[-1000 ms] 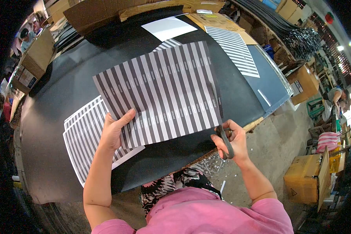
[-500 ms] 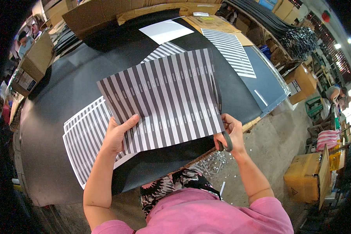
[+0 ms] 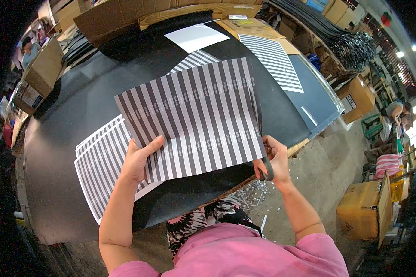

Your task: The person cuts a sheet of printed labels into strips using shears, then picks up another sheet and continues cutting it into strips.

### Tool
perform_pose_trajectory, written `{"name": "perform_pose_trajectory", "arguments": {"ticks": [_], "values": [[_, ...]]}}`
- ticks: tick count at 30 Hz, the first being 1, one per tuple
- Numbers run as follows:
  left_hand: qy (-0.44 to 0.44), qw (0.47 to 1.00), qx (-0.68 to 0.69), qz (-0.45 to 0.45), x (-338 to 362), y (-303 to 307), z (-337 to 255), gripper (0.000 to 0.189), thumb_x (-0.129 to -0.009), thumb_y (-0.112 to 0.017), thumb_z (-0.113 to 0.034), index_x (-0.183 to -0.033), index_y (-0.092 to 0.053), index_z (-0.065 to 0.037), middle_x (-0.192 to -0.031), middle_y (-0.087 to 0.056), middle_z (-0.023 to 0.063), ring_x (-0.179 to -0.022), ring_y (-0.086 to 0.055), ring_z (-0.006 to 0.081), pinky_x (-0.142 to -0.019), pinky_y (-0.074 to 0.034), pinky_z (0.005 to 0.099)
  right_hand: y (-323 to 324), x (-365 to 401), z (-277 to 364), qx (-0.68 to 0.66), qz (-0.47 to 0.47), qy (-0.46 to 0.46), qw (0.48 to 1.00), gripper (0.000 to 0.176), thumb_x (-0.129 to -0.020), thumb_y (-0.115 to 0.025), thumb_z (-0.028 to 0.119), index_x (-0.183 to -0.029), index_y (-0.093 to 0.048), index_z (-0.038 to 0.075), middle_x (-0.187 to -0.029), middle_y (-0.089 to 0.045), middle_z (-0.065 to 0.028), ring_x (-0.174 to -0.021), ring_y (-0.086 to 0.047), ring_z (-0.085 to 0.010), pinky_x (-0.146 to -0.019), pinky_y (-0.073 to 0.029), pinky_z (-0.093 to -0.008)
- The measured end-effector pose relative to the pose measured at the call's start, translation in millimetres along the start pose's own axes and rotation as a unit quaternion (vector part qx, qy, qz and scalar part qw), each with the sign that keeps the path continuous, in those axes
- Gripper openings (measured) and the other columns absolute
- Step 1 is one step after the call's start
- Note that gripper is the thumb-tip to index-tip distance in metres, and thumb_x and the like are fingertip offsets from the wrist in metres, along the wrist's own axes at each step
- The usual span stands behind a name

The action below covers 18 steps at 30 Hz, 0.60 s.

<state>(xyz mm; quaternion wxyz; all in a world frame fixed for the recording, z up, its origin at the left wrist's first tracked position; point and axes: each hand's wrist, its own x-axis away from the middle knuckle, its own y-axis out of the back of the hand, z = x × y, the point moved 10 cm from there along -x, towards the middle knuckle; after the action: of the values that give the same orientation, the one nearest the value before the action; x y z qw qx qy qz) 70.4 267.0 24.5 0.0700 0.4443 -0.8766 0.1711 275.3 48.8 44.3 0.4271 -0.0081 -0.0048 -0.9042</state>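
A large sheet with dark and white stripes (image 3: pixel 194 120) and small printed words is held up above the table. My left hand (image 3: pixel 141 157) grips its lower left part, thumb on the front face. At the lower right edge, my right hand (image 3: pixel 275 159) is closed around the dark handles of a pair of scissors (image 3: pixel 267 171); the blades are hidden behind the sheet. Beneath my left forearm lies a stack of striped sheets (image 3: pixel 99 161). Another striped sheet (image 3: pixel 194 60) shows partly behind the held one.
The black table (image 3: pixel 78 101) carries a blank white sheet (image 3: pixel 196 37), a striped sheet (image 3: pixel 272 62) at right and cardboard (image 3: pixel 249 28) at the back. Paper scraps (image 3: pixel 252 194) litter the floor. Boxes (image 3: pixel 363 210) stand at right. A person (image 3: pixel 30 51) is at far left.
The scissors' handles have shifted slightly and look closer together. My left hand and the sheet stay almost where they were.
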Motion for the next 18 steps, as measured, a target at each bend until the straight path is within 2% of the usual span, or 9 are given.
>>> {"name": "perform_pose_trajectory", "arguments": {"ticks": [18], "values": [[0.010,1.000,0.002,0.000,-3.0,2.5,3.9,0.037,-0.073,-0.070,-0.013,-0.103,-0.052,0.002,-0.089,-0.061,0.0144,-0.072,-0.063,0.0151,-0.061,-0.054,0.0238,1.4,-3.0,-3.1,0.035,0.004,0.002,0.999,0.024,-0.069,-0.069,0.004,-0.084,-0.053,-0.004,-0.054,-0.052,-0.0010,-0.039,-0.047,-0.0060,-0.034,-0.033,-0.0204]]}}
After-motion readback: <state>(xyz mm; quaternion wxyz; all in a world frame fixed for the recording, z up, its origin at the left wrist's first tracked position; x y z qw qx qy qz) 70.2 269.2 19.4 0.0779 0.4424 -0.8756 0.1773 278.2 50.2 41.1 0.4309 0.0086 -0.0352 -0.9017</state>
